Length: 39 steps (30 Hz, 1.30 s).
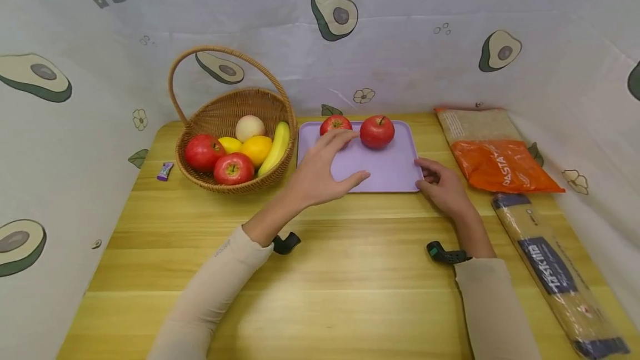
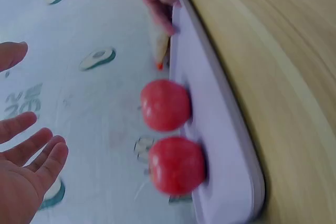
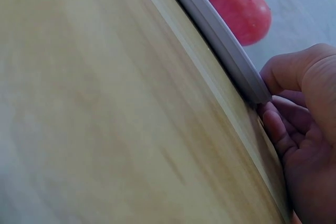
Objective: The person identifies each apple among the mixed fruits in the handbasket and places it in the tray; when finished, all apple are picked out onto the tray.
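A lilac tray (image 1: 390, 168) lies on the wooden table, bearing two red apples, the right one (image 1: 377, 131) in full sight and the left one (image 1: 335, 123) partly behind my left hand. That left hand (image 1: 317, 174) hovers over the tray's left part, thumb and fingers spread apart. In the left wrist view its fingers (image 2: 26, 145) hold nothing, and both apples stand clear of them. At the tray's right front corner my right hand (image 1: 444, 189) pinches the rim; the right wrist view shows the thumb (image 3: 294, 69) on the rim with fingers curled beneath.
Left of the tray stands a wicker basket (image 1: 215, 115) with a tall handle, holding apples, a banana (image 1: 276, 149) and other fruit. A small purple-wrapped sweet (image 1: 165, 171) lies beside it. To the right are an orange pasta bag (image 1: 500, 163) and a long pasta packet (image 1: 550, 265).
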Motion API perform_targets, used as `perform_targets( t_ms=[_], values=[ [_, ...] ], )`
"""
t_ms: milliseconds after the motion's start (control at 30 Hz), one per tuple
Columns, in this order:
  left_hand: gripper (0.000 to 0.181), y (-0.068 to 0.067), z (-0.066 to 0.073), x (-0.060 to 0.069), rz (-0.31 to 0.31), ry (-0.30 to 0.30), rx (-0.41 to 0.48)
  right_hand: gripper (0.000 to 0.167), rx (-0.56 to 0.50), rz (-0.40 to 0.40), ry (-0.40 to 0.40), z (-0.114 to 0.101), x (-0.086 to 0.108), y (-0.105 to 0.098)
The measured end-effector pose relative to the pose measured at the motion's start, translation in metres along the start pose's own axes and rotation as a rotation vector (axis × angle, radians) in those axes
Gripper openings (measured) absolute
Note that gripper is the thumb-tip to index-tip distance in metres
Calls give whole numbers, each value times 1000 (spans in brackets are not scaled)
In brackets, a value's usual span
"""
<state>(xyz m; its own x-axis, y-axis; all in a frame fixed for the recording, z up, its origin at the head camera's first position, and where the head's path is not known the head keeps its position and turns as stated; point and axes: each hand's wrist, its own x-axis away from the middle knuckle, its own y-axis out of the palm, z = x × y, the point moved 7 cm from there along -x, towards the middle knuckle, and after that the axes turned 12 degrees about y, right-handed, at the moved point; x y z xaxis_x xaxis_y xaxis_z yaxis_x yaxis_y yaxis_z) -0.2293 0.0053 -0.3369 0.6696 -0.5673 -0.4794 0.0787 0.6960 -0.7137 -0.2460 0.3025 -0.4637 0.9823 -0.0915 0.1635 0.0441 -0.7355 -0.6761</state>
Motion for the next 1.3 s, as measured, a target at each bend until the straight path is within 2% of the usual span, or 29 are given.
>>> perform_targets(
  t_ms=[167, 300, 467, 633, 800, 933, 1300],
  values=[
    [69, -44, -11, 25, 95, 23, -73, 54, -4, 6, 2, -1, 0, -2],
    [65, -81, -28, 44, 175, 5, -119, 54, -15, 3, -11, -3, 2, -2],
    [62, -121, -56, 76, 253, -114, -168, 54, -11, -2, -13, -5, 3, -1],
    [62, -151, -80, 104, 280, -242, -206, 54, -12, -1, -26, -7, 2, -1],
    [63, -169, -101, 125, 247, -363, -227, 54, -14, -4, -15, -6, 4, -1],
    [65, -176, -113, 136, 216, -418, -234, 54, -8, 1, -5, -4, 4, 0],
    [69, -181, -131, 145, 85, -503, -251, 54, -12, 4, -25, -5, 4, -1]
  ],
)
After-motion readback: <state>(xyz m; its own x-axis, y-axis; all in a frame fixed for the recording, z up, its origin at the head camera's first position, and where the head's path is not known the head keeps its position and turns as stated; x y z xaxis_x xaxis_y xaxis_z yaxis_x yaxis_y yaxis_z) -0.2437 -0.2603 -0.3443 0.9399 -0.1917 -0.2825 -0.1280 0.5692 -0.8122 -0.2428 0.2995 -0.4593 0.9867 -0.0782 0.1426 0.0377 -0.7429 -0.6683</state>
